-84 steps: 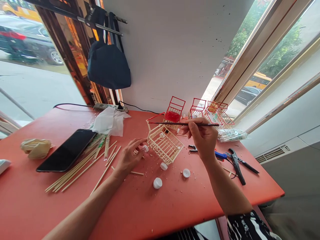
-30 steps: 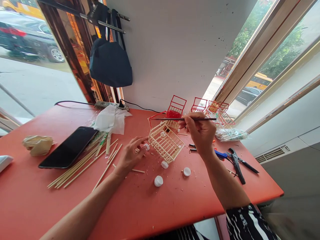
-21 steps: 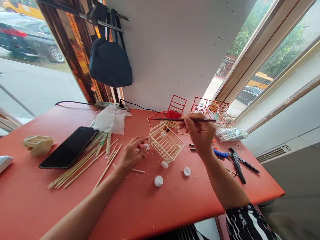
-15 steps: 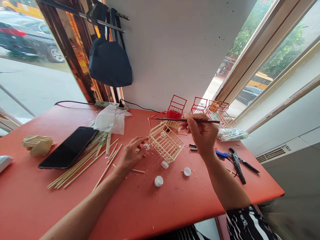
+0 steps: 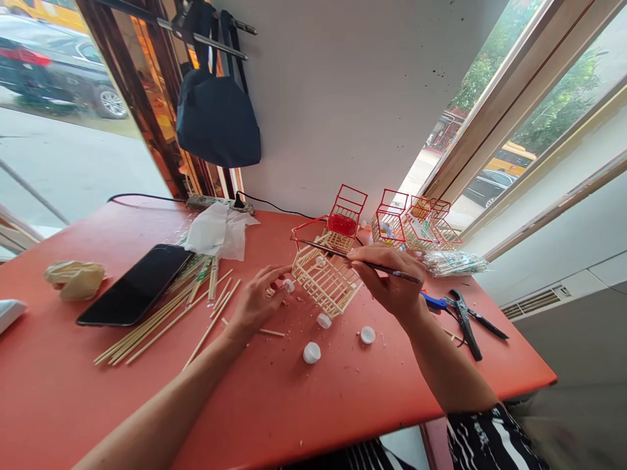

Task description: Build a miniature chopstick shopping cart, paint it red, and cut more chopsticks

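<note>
My right hand [image 5: 392,277] grips a thin dark paintbrush [image 5: 323,247], with its tip at the red-coated upper left frame of a small cart [image 5: 323,287] built from pale wooden sticks. The rest of the cart's bars are bare wood. White bottle caps sit at its corners as wheels, one cap [image 5: 324,320] at the near corner. My left hand [image 5: 259,297] steadies the cart by its left corner, fingers closed around the edge and cap there. Behind the cart is a red tub [image 5: 343,224], apparently holding paint, in front of another red-framed cart [image 5: 351,199].
Two loose caps, a left one [image 5: 311,353] and a right one [image 5: 368,335], lie in front. Pliers [image 5: 467,320] rest at right. On the left are wooden sticks [image 5: 147,326], a phone [image 5: 134,285] and crumpled paper [image 5: 215,228]. More red-framed carts [image 5: 390,212] stand behind.
My right hand has lowered and tilted the brush, bringing its tip left and down onto the red frame. The left hand and the cart have hardly moved.
</note>
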{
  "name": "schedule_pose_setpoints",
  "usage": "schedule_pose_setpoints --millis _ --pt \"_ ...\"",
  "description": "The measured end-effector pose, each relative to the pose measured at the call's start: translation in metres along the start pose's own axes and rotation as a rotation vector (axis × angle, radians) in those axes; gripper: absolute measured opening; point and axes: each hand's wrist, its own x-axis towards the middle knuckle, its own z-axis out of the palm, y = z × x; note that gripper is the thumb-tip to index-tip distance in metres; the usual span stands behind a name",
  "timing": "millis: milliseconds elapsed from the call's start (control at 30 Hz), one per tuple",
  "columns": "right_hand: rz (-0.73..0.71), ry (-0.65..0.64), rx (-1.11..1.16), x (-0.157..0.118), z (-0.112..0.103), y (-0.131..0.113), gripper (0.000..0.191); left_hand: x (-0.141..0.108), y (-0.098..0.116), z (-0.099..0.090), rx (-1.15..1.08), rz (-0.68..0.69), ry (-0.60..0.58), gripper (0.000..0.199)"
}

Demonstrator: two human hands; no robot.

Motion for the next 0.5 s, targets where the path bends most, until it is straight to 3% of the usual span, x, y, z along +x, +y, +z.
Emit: schedule_pose_setpoints --millis 500 --pt "-0.057 -0.089 -0.041 -0.008 -0.006 -0.007 0.016 0.000 -0.001 0.001 -0.025 0.004 0.014 0.038"
